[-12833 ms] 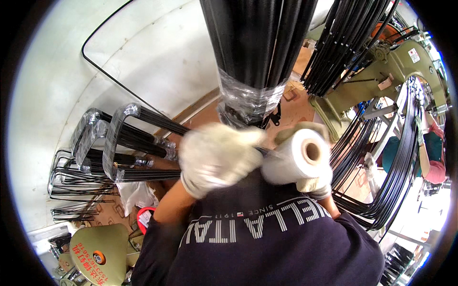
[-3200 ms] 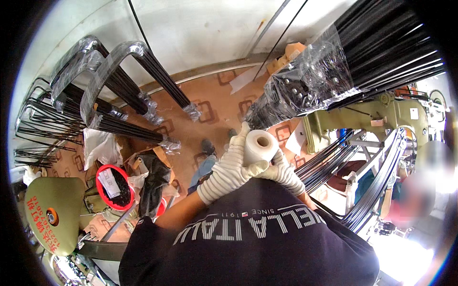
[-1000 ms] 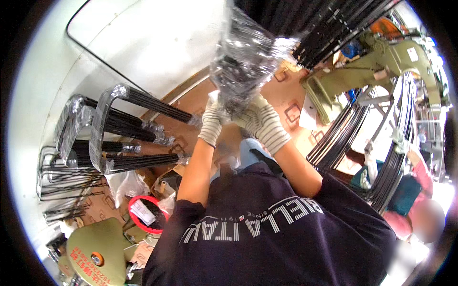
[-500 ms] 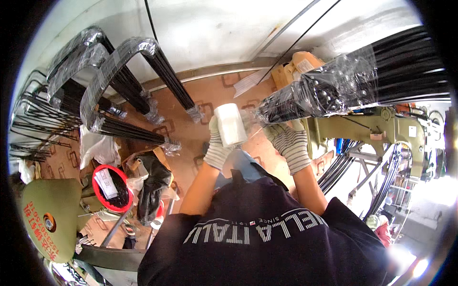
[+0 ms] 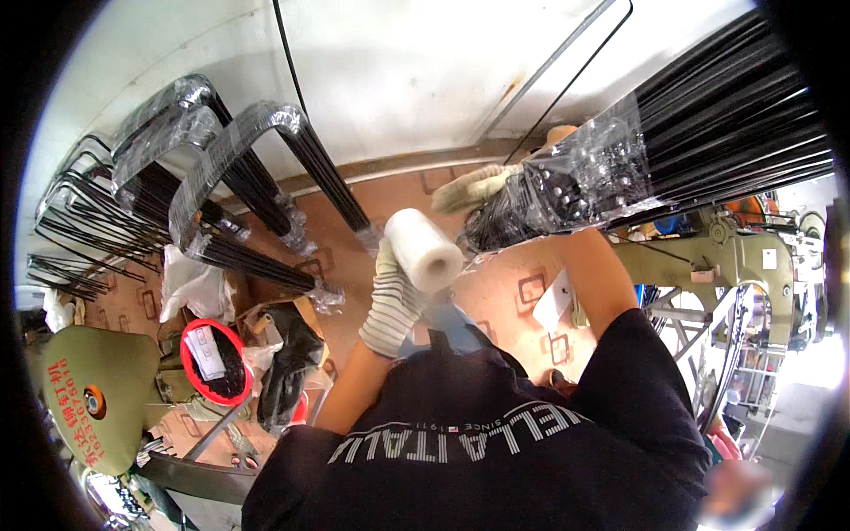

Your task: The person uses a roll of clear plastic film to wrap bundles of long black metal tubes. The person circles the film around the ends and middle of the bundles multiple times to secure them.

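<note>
My left hand, in a striped knit glove, is closed around a thick roll of whitish stretch film. One end of its core faces me. Just right of the roll is the end of a long bundle of black rods, with clear film wrapped around that end. My right forearm passes beneath this bundle. On the far side my gloved right hand comes out, fingers stretched out and no object visible in it. Part of that hand and wrist is hidden behind the bundle.
Film-wrapped bent black rod bundles stand at the left by the pale wall. Nearer are a red-rimmed bucket and a black bag. Green machinery stands at the right and left. A white sheet lies below the bundle.
My right hand has gone from the near side of the bundle to underneath and beyond it, its fingers now extended. The film roll in my left hand has tilted, turning its core end toward me.
</note>
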`<state>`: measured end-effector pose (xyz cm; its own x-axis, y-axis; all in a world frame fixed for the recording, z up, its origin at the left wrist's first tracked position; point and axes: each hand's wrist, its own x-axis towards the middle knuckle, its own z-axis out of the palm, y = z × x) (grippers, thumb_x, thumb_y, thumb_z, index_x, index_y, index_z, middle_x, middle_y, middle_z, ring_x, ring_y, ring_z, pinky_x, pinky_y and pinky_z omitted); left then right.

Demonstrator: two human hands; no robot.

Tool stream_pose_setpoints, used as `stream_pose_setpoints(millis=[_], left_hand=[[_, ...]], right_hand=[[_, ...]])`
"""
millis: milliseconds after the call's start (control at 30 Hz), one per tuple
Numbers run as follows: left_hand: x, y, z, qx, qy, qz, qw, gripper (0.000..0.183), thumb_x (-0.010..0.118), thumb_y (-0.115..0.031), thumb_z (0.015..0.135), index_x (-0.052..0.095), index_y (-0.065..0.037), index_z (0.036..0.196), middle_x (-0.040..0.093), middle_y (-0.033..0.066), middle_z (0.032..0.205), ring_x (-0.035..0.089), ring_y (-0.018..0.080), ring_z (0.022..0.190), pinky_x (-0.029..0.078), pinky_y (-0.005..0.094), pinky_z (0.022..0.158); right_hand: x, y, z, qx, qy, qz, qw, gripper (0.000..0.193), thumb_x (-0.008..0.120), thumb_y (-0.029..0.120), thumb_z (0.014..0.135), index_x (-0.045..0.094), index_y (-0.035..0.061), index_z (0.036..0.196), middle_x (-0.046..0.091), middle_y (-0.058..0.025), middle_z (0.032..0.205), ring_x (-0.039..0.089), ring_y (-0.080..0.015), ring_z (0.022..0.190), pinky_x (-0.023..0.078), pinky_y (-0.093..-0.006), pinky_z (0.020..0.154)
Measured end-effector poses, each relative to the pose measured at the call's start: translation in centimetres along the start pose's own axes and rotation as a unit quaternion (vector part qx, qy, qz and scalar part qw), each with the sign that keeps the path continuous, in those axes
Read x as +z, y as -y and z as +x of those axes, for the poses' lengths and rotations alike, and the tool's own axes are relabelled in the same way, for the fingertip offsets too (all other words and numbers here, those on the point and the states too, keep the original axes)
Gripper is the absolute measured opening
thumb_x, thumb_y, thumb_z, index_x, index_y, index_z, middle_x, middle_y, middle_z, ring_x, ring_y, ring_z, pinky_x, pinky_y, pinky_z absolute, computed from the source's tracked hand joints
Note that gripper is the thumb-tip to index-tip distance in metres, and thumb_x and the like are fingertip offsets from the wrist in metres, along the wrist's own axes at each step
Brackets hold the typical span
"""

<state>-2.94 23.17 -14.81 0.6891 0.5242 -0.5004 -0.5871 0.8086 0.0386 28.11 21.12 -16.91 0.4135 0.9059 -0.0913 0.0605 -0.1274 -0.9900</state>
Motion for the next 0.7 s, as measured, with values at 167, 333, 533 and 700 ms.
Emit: stream_pose_setpoints(millis=[167, 333, 533, 700], left_hand=[[3.0, -1.1, 0.0, 0.001, -0.001, 0.068, 0.998, 0.046, 0.04, -0.041, 0.085, 0.043, -0.003, 0.111, 0.054, 0.0137, 0.101, 0.056, 0.0265, 0.09, 0.05, 0.04, 0.077], [3.4, -0.5, 0.6, 0.059, 0.199, 0.207, 0.956, 0.044, 0.058, -0.022, 0.078, 0.04, -0.006, 0.114, 0.049, 0.0132, 0.109, 0.055, 0.0237, 0.093, 0.051, 0.0349, 0.077], [5.8, -2.9, 4.7, 0.084, -0.126, 0.15, 0.977, 0.092, 0.083, -0.032, 0.043, 0.031, -0.008, 0.115, 0.041, 0.0099, 0.116, 0.043, 0.0221, 0.103, 0.046, 0.0322, 0.083], [7.2, -2.8, 5.8, 0.288, 0.208, 0.693, 0.627, 0.087, 0.076, -0.037, 0.052, 0.032, -0.013, 0.123, 0.041, 0.0097, 0.116, 0.04, 0.0253, 0.105, 0.048, 0.0362, 0.074]], right_hand=[[1.1, 1.2, 1.4, 0.006, 0.08, -0.024, 0.996, 0.039, 0.051, 0.025, 0.078, 0.048, 0.0022, 0.111, 0.053, -0.0133, 0.105, 0.053, -0.0234, 0.093, 0.045, -0.0356, 0.079], [0.9, 1.7, 1.1, 0.016, 0.114, -0.015, 0.993, 0.041, 0.053, 0.024, 0.077, 0.048, 0.0022, 0.111, 0.054, -0.0129, 0.105, 0.053, -0.0229, 0.092, 0.045, -0.0351, 0.079], [0.2, 1.7, 0.4, 0.021, 0.129, -0.001, 0.991, 0.042, 0.055, 0.024, 0.075, 0.048, 0.0023, 0.11, 0.054, -0.0124, 0.104, 0.053, -0.0224, 0.092, 0.045, -0.0345, 0.078], [0.3, 2.0, -0.4, 0.025, 0.134, 0.014, 0.991, 0.044, 0.057, 0.024, 0.073, 0.048, 0.0024, 0.11, 0.054, -0.012, 0.103, 0.053, -0.0219, 0.091, 0.046, -0.034, 0.077]])
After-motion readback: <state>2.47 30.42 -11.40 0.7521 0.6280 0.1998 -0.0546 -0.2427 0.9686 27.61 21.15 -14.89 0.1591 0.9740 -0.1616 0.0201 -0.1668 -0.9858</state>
